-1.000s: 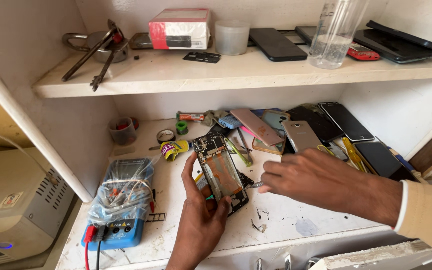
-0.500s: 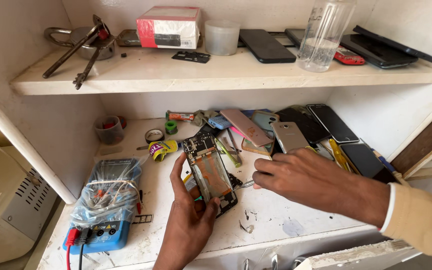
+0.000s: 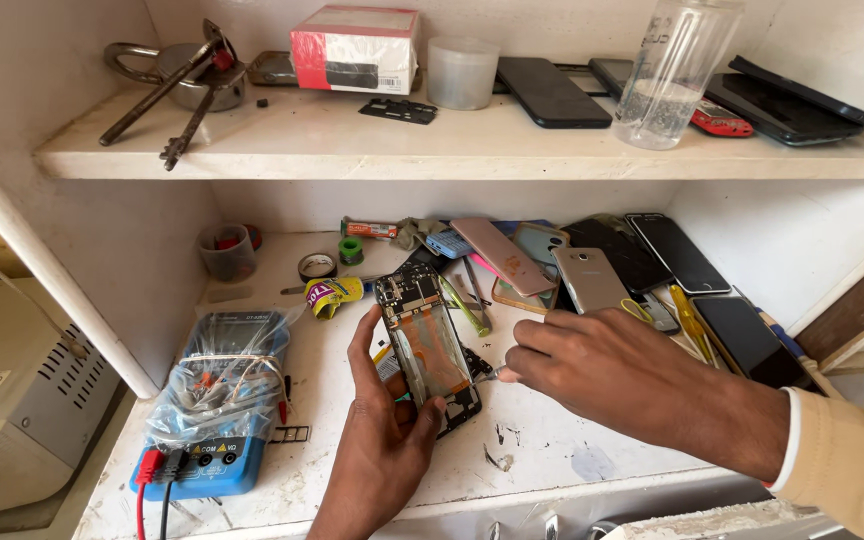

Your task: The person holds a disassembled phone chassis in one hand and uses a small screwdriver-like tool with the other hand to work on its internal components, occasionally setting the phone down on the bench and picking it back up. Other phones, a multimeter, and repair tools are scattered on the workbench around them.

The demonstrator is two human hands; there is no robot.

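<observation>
My left hand (image 3: pixel 384 440) grips an opened phone (image 3: pixel 422 340) by its lower half and holds it tilted over the white worktop (image 3: pixel 552 450); its bare circuit board and copper-coloured plate face up. My right hand (image 3: pixel 612 375) pinches a thin metal tool (image 3: pixel 482 373) whose tip touches the phone's right edge near the bottom. The tool's handle is hidden inside my fingers.
A blue multimeter in a plastic bag (image 3: pixel 217 405) lies at the left. Several phones and covers (image 3: pixel 592 270) are piled behind my right hand, with tape rolls (image 3: pixel 317 266) and a small cup (image 3: pixel 226 250). The upper shelf (image 3: pixel 452 150) carries a box, bottle, pliers and more phones.
The view has shifted slightly; both hands stay on the opened phone, and my right hand has edged the tool tip closer against its lower right side.
</observation>
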